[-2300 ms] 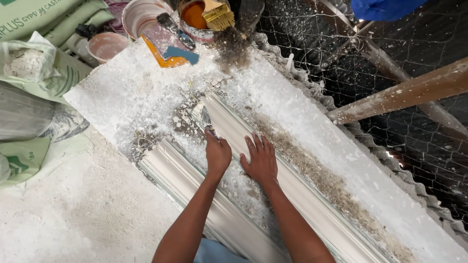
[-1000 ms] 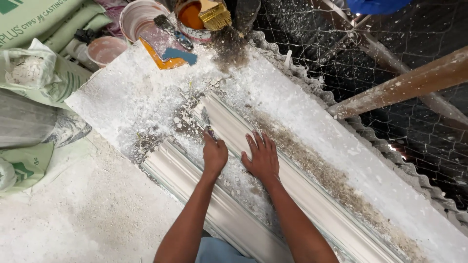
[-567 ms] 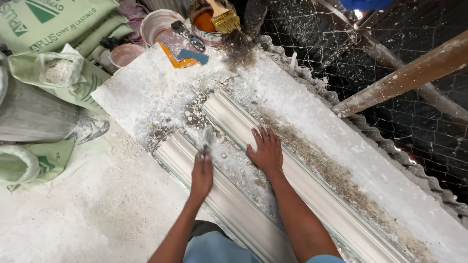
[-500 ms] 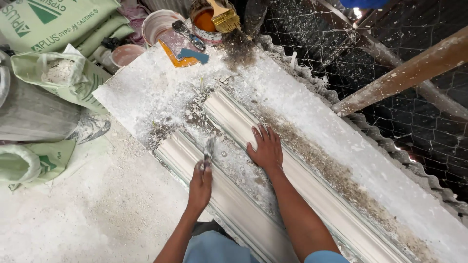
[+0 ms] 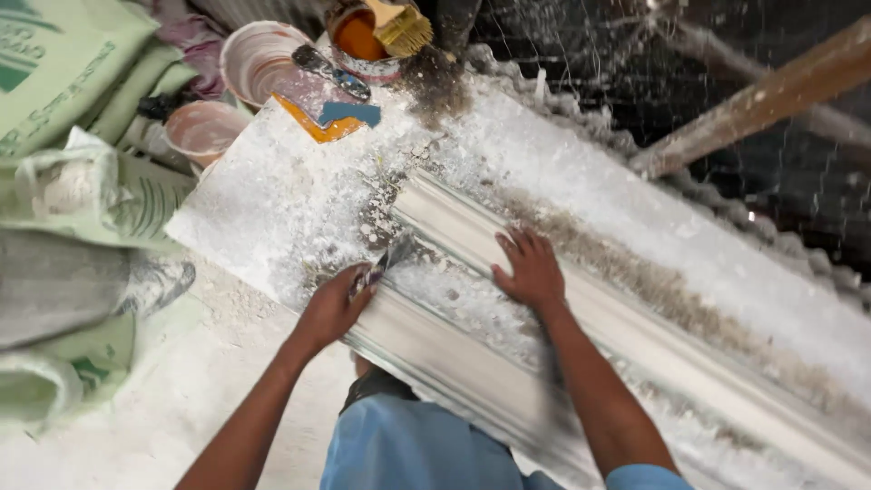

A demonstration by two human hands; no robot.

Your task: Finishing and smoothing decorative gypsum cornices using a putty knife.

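Your left hand [image 5: 331,308] has pulled back along the plaster cornice moulding [image 5: 472,299] on the table [image 5: 263,209], its grip now clenched on a small scraper [image 5: 386,261]; your right hand [image 5: 531,272] stays flat, released, steadying it.

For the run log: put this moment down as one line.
left hand: holds scraper on moulding | right hand: flat on moulding | beyond: brush in orange tin, bowls
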